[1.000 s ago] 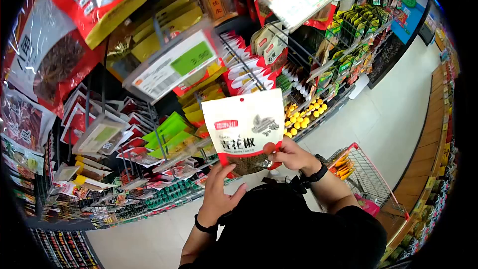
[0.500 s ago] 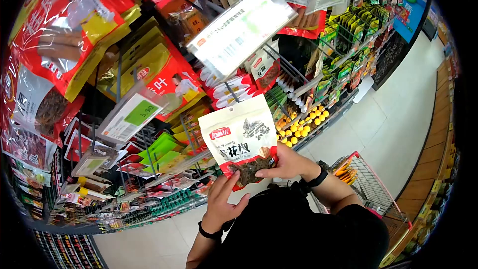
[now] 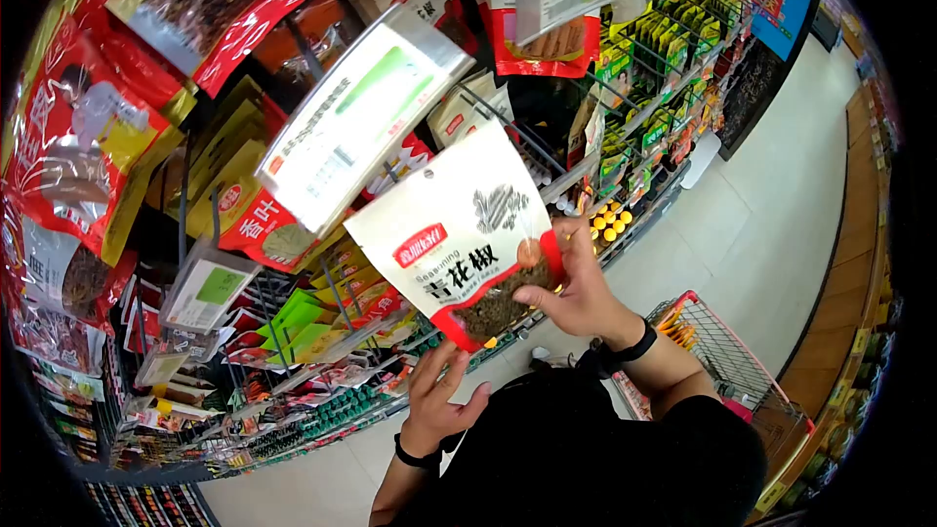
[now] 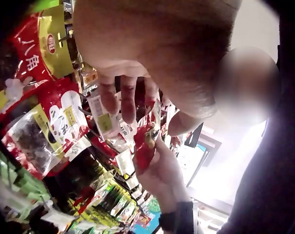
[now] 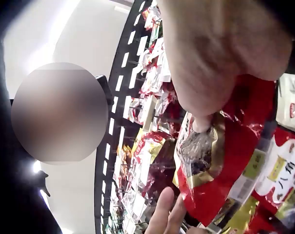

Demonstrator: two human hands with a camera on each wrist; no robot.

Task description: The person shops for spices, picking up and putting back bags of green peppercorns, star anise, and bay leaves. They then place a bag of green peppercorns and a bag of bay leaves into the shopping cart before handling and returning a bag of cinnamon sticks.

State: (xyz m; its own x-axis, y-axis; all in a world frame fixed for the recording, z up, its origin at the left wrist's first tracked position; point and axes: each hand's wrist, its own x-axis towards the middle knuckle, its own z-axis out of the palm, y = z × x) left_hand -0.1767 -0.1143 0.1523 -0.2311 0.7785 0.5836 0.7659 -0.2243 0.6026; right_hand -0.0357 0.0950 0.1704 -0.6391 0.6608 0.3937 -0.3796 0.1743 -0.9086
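A white and red pouch of green Sichuan peppercorns (image 3: 468, 224) is held up before the shelf, tilted, its printed front and dark contents facing the head camera. My right hand (image 3: 593, 295) grips its lower right edge, thumb across the front. Beneath the pouch's bottom corner is my left hand (image 3: 437, 408), fingers loosely extended with the tips at the edge and the thumb apart. In the left wrist view, relaxed left fingers (image 4: 128, 100) hang near the pouch (image 4: 144, 151). The right wrist view shows the pouch (image 5: 240, 156) under my right hand (image 5: 211, 58).
Hanging spice packets, among them a bay leaf pouch (image 3: 264, 224), fill the rack behind. A large price tag holder (image 3: 361, 117) juts out close above the pouch. A shopping cart (image 3: 727, 351) stands at the right, beside wooden shelving (image 3: 825, 303). Yellow-capped bottles (image 3: 610, 222) line a low shelf.
The pouch has risen nearer the camera and tilted further. My right hand has shifted up along its right edge; my left fingers have slipped from its lower front to the bottom corner.
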